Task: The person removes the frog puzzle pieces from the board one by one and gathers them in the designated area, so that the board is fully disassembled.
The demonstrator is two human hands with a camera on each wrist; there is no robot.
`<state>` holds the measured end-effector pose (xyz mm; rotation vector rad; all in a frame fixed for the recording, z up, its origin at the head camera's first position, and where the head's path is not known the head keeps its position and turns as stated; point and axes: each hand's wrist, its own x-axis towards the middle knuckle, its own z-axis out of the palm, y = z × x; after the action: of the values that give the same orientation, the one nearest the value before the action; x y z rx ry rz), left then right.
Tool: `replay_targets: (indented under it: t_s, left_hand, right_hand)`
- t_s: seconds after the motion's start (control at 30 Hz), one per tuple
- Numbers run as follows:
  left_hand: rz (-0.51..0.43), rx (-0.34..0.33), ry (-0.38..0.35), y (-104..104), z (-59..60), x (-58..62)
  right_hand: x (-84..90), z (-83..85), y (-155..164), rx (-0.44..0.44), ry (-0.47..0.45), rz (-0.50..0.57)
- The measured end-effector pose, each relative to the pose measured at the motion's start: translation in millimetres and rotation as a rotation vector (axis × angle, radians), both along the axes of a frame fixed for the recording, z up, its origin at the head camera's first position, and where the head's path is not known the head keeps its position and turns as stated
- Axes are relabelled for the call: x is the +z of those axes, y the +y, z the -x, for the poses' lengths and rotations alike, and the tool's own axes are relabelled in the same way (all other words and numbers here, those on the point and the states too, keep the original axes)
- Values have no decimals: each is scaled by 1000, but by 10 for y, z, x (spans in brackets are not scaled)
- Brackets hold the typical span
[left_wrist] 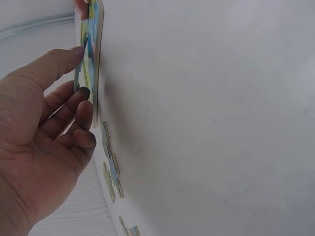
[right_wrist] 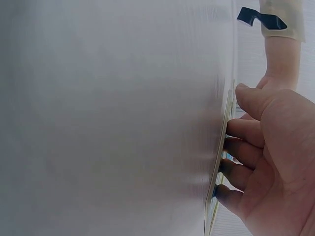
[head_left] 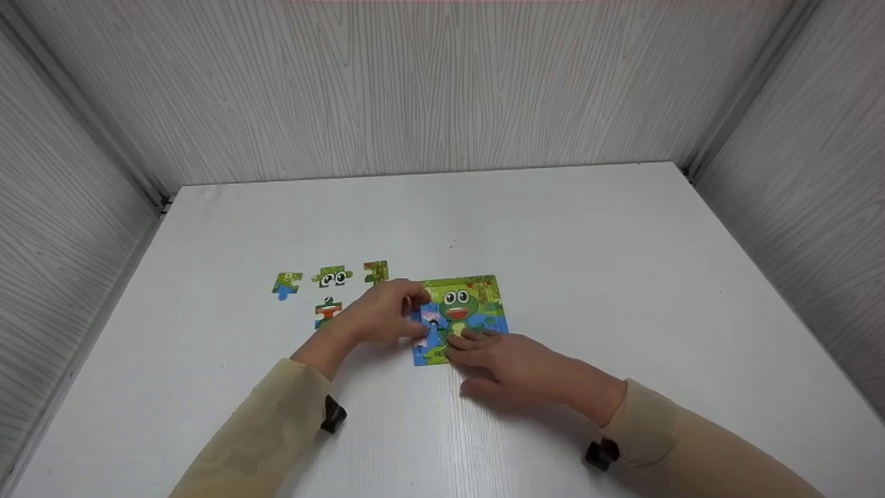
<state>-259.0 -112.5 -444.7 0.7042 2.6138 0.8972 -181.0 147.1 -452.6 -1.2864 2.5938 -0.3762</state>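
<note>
Looking down from the head camera, a frog jigsaw puzzle (head_left: 462, 315) was seen lying flat on the white table (head_left: 588, 263), a little left of the table's middle and near the front. The left hand (head_left: 382, 317) was laid over the puzzle's left edge, its fingers curled down onto the pieces there; whether a piece was pinched could not be told from this view. The right hand (head_left: 508, 366) was rested at the puzzle's near edge with its fingers stretched flat and the fingertips pressed onto the lower part of the frog picture. Four loose pieces were spread to the left of the puzzle: a green and blue piece (head_left: 286, 283), a piece with the frog's eyes (head_left: 332, 277), a green and red piece (head_left: 376, 271) and an orange and green piece (head_left: 327, 311) just beside the left wrist.

From the left wrist camera, the left hand (left_wrist: 44, 147) was shown with its fingers bent and its fingertips set against the edge of the assembled puzzle (left_wrist: 89, 59), nothing being clasped. Loose pieces (left_wrist: 111, 169) were seen lying apart on the table (left_wrist: 211, 123).

From the right wrist camera, the right hand (right_wrist: 268, 162) was shown relaxed, with its fingertips pressed on the thin puzzle edge (right_wrist: 222, 147).
</note>
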Motion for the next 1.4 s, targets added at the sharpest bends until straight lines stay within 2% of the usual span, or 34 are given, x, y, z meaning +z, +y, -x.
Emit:
replay_targets:
  t_s: [0.23, 0.4, 0.67, 0.87, 1.17, 1.4]
  left_hand:
    - [-43, 18, 43, -89, 6, 47]
    - [-102, 58, 71, -251, 5, 157]
    - [-163, 141, 49, -672, -20, 358]
    - [-163, 186, 4, -1073, -17, 429]
    - [-124, 247, -46, -1585, -50, 425]
    - [-106, 251, -78, -1886, -95, 298]
  right_hand:
    - [7, -2, -5, -9, -2, -18]
    - [10, 0, -14, -19, 0, -28]
    - [17, -9, -18, -30, -8, -30]
    - [7, -10, -20, -29, -4, -20]
    - [8, -5, -13, -22, -10, 2]
    - [-4, -7, -12, -12, 1, -1]
